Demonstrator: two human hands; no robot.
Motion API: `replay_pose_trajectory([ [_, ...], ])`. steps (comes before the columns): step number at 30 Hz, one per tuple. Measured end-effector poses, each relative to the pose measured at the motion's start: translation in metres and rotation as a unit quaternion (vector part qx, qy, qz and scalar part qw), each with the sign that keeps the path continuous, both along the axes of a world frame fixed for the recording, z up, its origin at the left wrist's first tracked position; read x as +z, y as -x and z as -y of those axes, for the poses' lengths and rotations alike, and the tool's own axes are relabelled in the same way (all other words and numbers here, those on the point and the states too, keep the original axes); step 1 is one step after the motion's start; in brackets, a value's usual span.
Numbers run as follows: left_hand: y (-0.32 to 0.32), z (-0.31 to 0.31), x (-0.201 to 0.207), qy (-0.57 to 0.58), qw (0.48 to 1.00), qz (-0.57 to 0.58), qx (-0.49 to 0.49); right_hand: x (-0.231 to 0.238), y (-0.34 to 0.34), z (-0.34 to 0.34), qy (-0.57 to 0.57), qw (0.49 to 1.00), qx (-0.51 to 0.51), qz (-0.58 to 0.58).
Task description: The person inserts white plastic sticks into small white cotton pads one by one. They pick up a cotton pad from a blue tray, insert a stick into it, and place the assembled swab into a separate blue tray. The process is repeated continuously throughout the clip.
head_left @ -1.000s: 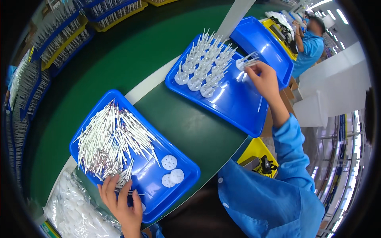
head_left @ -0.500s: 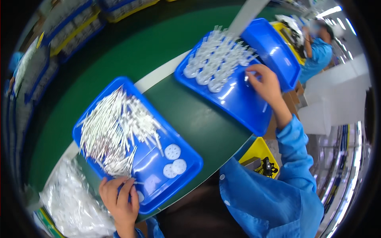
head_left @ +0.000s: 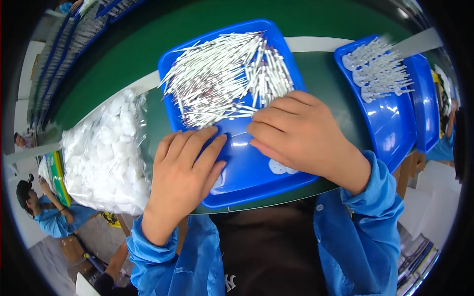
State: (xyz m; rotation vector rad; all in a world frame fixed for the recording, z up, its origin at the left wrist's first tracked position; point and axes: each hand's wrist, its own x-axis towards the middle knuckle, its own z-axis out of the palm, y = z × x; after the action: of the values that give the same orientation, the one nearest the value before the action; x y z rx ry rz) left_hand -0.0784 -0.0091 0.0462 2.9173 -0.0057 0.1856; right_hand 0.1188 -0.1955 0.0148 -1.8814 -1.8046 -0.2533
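Observation:
Right in front of me is a blue tray (head_left: 247, 193) with a heap of thin white sticks (head_left: 212, 74), some with dark reddish ends. Shorter, thicker white pieces (head_left: 274, 74) lie on its right side. My left hand (head_left: 185, 170) reaches over the near left part of the tray, fingers apart, fingertips by the heap's near edge. My right hand (head_left: 298, 133) hovers over the near right part, its fingers curled toward the thumb. Whatever it pinches, if anything, is hidden. A white disc with small holes (head_left: 279, 166) peeks out under this hand.
On the right, another blue tray (head_left: 390, 133) carries rows of white discs with upright stems (head_left: 377, 69). A clear bag of white pieces (head_left: 106, 153) lies left of the near tray. The green table (head_left: 335, 89) has a curved pale strip. Co-workers sit at both sides.
My view has turned, putting the stick tray in the middle. My right hand has left the right-hand tray and come over beside my left hand at the stick tray.

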Motion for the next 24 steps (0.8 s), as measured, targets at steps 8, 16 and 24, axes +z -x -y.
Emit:
replay_pose_trajectory([
  [8,0.042,0.013,0.006,0.019,0.997,-0.069,0.020,-0.020,-0.007,-0.027,0.029,0.994,-0.024,0.104],
  [16,0.004,-0.013,-0.011,0.327,0.930,0.121,0.118,0.012,-0.015,-0.009,0.010,0.936,-0.015,-0.352],
  [24,-0.070,-0.012,-0.029,0.639,0.739,0.190,0.098,0.013,-0.013,-0.045,-0.119,0.902,-0.026,-0.413],
])
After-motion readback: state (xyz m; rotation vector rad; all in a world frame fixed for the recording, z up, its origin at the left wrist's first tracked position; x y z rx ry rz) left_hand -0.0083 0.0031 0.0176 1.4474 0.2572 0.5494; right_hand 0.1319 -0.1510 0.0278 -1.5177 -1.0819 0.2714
